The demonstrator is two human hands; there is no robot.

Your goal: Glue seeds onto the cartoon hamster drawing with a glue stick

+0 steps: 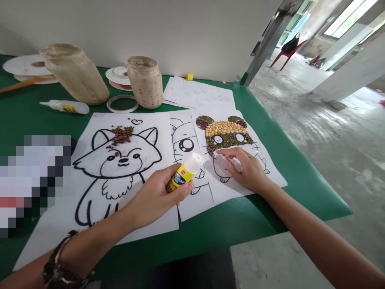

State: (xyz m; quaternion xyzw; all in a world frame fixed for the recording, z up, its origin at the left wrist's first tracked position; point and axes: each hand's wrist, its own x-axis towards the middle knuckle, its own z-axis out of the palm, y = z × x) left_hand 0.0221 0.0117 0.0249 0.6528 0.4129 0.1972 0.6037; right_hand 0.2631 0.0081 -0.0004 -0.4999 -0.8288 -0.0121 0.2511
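My left hand [155, 196] is closed around a yellow glue stick [182, 174], its white uncapped end tilted up to the right. Over the right-hand drawing, my right hand [248, 168] has its index finger and thumb apart, with the index fingertip at the lower edge of the green beans on the face. This hamster-like drawing [219, 170] bears yellow corn kernels [227, 127], green beans [231, 140] and dark red beans [204, 123]. On the left, a fox-like drawing [123, 164] has a small heap of mixed beans [122, 135] on its forehead.
Behind the sheets stand two cloudy jars [76, 76] [146, 82], a tape roll [122, 104] and a glue bottle [66, 106]. A yellow cap [189, 76] rests on papers [201, 94] near the wall. The green table [306, 192] ends at the right; a blurred-out object [33, 172] lies left.
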